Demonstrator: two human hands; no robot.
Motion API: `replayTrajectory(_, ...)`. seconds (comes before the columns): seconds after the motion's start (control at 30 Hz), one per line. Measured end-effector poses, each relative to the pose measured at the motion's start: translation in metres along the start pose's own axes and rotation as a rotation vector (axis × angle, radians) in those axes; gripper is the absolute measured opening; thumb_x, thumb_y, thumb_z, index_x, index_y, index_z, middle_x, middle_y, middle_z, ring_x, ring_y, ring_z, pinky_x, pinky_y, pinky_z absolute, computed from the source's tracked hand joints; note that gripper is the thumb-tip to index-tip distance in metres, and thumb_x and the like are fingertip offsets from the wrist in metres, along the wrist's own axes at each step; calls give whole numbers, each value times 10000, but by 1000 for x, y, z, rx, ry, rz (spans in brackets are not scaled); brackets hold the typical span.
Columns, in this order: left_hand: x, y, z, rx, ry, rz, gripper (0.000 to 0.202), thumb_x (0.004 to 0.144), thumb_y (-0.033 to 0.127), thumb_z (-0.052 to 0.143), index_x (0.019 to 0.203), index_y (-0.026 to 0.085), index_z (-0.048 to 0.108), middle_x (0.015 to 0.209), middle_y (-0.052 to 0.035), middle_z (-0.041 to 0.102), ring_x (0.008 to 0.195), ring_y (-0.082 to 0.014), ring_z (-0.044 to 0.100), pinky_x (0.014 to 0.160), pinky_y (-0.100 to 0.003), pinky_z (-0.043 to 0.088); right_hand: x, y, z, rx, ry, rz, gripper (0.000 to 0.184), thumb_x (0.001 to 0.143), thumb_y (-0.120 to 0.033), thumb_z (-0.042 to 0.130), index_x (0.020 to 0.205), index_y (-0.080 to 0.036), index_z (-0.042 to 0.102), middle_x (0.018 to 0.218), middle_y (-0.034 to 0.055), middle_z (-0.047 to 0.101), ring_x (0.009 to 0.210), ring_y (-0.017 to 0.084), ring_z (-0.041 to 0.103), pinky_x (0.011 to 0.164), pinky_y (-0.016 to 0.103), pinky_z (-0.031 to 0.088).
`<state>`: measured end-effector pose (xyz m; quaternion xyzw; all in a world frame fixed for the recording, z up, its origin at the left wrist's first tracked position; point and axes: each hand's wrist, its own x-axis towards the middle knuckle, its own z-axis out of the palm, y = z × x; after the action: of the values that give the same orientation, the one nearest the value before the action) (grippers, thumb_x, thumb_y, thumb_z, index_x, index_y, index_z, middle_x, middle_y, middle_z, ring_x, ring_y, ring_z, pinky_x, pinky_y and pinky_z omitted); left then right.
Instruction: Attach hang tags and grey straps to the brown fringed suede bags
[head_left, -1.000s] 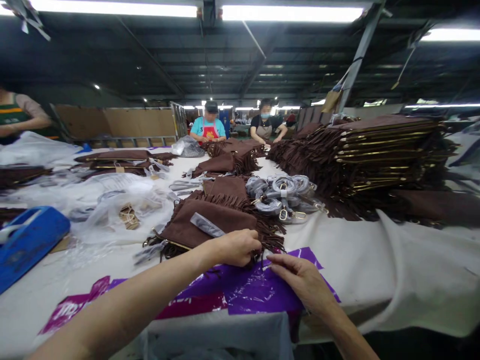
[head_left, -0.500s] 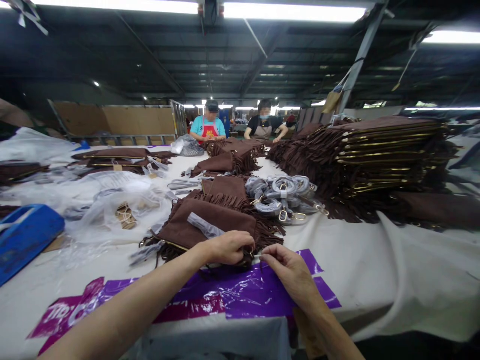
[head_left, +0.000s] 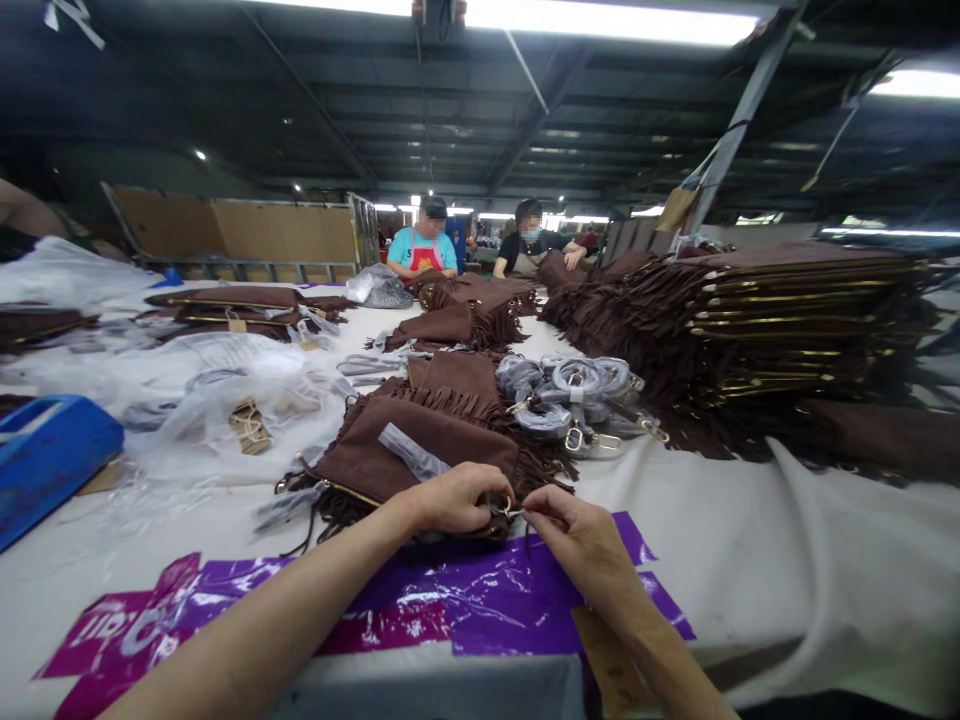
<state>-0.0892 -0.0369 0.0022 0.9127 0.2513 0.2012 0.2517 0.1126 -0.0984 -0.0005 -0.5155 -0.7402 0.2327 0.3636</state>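
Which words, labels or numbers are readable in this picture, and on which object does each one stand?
No text can be read with certainty.
Magenta plastic bag: white letters, blurred and partly cut off, not readable.
Red apron of a far person: any print is too small to read.
Brown fringed pouch: no text visible.

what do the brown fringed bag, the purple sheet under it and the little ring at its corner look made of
Brown fringed bag: suede or faux suede; matte, napped face, cut fringe. Purple sheet: thin plastic film; glossy, wrinkled, catching the lights. Little ring: probably metal, gold-toned and shiny, though too small to be sure.
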Motion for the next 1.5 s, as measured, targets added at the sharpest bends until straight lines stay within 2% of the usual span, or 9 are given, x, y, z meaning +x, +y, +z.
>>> replayTrajectory(0.2,2,3,-6,22,-44,-30,287,695,44,540,945,149,636,888,-23,631,805,-150,564,712,-216,425,7,-3,1,-136,-62,-76,95,847,-251,523,784,-235,591,700,-9,680,652,182,625,600,263,396)
replayTrajectory(0.27,4,4,-10,34,-96,-55,305,696,48,546,974,153,613,904,-20,625,822,-154,562,717,-218,425,9,-1,1,-153,-101,-103,89,853,-234,514,872,-238,601,720,-5,699,659,189,641,609,264,409)
replayTrajectory(0.4,12,5,-20,16,-181,-58,352,707,44,546,1039,163,554,954,-15,612,844,-151,560,715,-211,425,13,4,0,-214,-220,-218,301,852,-175,481,1121,-257,585,818,12,727,740,210,684,649,267,436)
replayTrajectory(0.63,31,5,-31,136,-253,34,282,741,75,595,996,192,569,950,-14,615,878,-170,560,765,-244,422,10,18,7,-189,-202,-224,146,874,-202,458,968,-224,568,763,16,680,682,194,653,622,259,431)
replayTrajectory(0.73,31,2,-28,160,-213,91,289,729,39,584,973,194,578,979,-31,601,954,-186,542,855,-272,424,10,20,9,-140,-190,-227,97,867,-201,473,905,-231,557,743,-4,657,663,172,625,622,245,422)
replayTrajectory(0.93,15,-3,-17,-85,-56,162,347,686,-69,454,900,162,601,1164,-80,548,1102,-179,528,964,-277,425,9,21,9,-36,-181,-228,93,859,-203,489,794,-232,548,692,-34,609,623,136,574,601,218,406)
replayTrajectory(1.07,8,-3,-12,-94,-48,84,291,679,-54,466,789,157,634,1146,-61,583,1039,-174,569,939,-268,442,9,21,11,11,-177,-180,69,855,-239,511,804,-227,555,674,-41,593,610,132,554,594,216,410)
replayTrajectory(1.23,11,8,-11,-64,10,15,60,750,126,619,768,136,675,1060,-74,636,953,-185,607,861,-247,459,11,23,10,34,-184,-158,43,836,-245,528,816,-227,562,663,-49,584,603,131,547,594,221,412)
replayTrajectory(1.5,17,20,-10,165,-73,-66,66,731,115,603,724,163,648,932,-39,652,855,-176,598,743,-235,445,11,22,11,46,-174,-141,48,817,-236,528,816,-236,576,690,-32,634,642,155,586,625,249,444)
